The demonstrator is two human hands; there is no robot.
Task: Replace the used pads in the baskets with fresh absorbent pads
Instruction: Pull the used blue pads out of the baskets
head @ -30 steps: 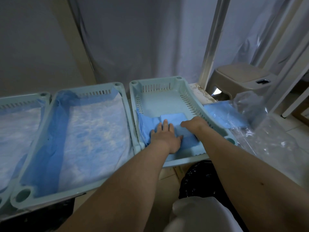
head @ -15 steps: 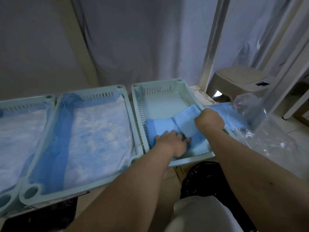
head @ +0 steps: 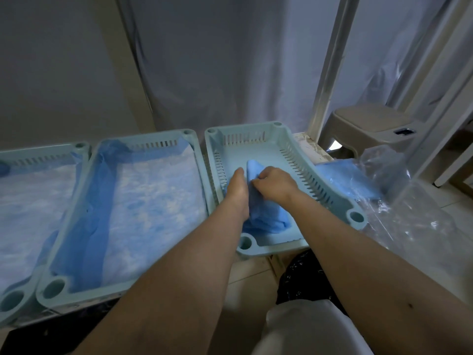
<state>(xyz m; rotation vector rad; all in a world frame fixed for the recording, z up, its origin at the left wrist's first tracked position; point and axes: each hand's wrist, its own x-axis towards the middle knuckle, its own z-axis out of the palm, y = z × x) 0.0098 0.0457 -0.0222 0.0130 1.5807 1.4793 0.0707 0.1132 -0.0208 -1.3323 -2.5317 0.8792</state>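
Pads are what I work on here, three pale green baskets standing in a row before me. At the far left, the left basket (head: 38, 160) is cut by the frame edge and holds a spread pad (head: 28, 206), white and mottled with a blue border. Just beside it on the right, the middle basket (head: 143, 142) is lined the same way: its pad (head: 143, 211) lies flat over the floor, the blue edge running up the left wall.

Next comes the right basket (head: 322, 185), slotted along its walls, its far half bare. My left hand (head: 236, 190) reaches into it, thumb and fingers closed on the left side of a folded blue pad (head: 266, 213) that stands bunched above the basket floor. My right hand (head: 275, 181) meets it from the other side, fingers curled and pinching the top fold of the same pad, the two hands nearly touching.

Further right, just outside the basket wall, a stack of blue pads (head: 343, 180) lies in a crumpled clear plastic bag (head: 409, 211). Beyond it, at the far right, a beige plastic stool (head: 371, 124) stands by a white frame. Near me, below the right basket, sits a black bag (head: 299, 280).
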